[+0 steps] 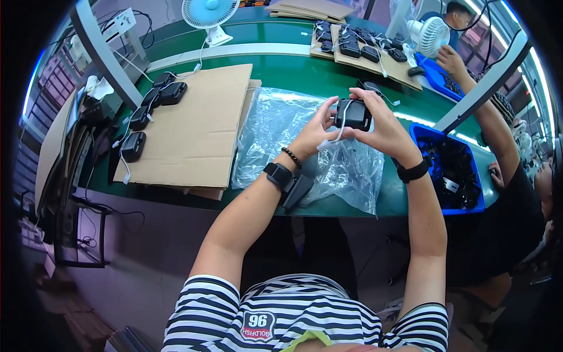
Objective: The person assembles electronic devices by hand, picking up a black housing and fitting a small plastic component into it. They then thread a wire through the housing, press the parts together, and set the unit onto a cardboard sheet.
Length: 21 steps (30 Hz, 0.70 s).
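Note:
Between my two hands, above a clear plastic bag, is a small black box-shaped device with a white cable hanging across it. My left hand grips its left side with thumb and fingers. On its right side, my right hand curls round the top and lower edge. The crinkled clear plastic bag lies flat on the green table under both hands. Just beyond my right hand, another black device with a white lead rests on the table.
Left, several black devices with white cables sit on cardboard sheets. Right, a blue bin holds black parts. More devices lie on far cardboard. Fans and slanted metal posts stand around. A co-worker's arm reaches in at right.

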{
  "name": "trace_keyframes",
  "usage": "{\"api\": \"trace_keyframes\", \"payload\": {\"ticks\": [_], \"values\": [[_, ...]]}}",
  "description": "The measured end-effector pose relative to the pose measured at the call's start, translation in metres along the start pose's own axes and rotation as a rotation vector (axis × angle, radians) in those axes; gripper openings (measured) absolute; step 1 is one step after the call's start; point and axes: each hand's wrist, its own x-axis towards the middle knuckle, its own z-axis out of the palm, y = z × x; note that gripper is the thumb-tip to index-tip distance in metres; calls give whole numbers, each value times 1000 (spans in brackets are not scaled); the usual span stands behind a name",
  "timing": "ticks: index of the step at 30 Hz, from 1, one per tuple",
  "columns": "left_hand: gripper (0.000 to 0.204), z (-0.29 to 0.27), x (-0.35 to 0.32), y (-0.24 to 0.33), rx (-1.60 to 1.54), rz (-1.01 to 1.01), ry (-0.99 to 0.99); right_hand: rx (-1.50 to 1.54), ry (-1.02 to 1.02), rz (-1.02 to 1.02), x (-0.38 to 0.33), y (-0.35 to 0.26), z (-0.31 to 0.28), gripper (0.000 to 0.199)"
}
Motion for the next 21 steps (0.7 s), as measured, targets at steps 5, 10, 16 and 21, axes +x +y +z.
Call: {"api": "trace_keyframes", "payload": {"ticks": [5, 10, 16, 21], "values": [[65, 0, -5, 19, -349, -124, -66, 24, 10, -35, -12, -6, 9, 82], [63, -1, -5, 23, -398, -198, -104, 103, 51, 15, -16, -22, 12, 82], [52, -8, 2, 7, -586, -375, -178, -331, 314, -34, -22, -26, 41, 82], [45, -7, 0, 6, -639, -348, -21, -267, 296, -22, -22, -32, 51, 76]]}}
